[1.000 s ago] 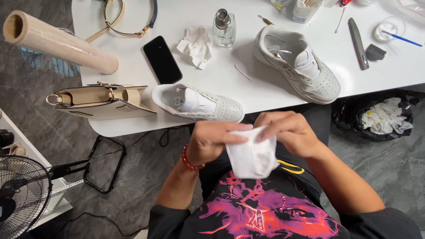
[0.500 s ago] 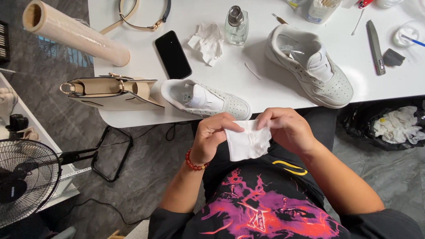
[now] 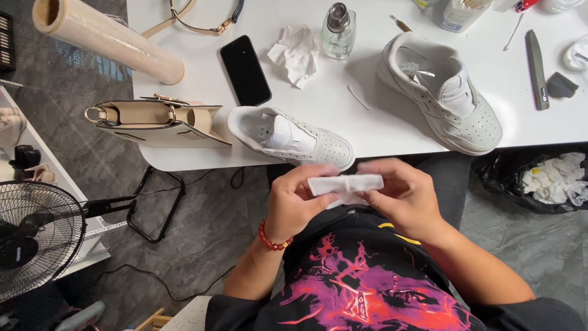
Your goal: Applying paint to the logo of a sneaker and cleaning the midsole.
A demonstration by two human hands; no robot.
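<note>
Both hands hold a folded white tissue [image 3: 346, 186] in front of my chest, just below the table's front edge. My left hand [image 3: 295, 205], with a red bead bracelet on its wrist, pinches the tissue's left end. My right hand [image 3: 405, 197] grips the right end. One white sneaker [image 3: 288, 136] lies on the white table [image 3: 380, 116] right above my hands. A second white sneaker [image 3: 444, 92] sits farther right.
On the table lie a black phone [image 3: 245, 69], a crumpled tissue [image 3: 297, 52], a glass bottle [image 3: 338, 30], a beige handbag [image 3: 156, 119], a roll of clear film [image 3: 104, 38] and small tools. A black bin with used wipes [image 3: 542, 181] stands right; a fan [image 3: 33, 242] stands left.
The tissue was open and hanging between my hands; now it is folded into a narrow strip. The view has shifted a little closer to the table.
</note>
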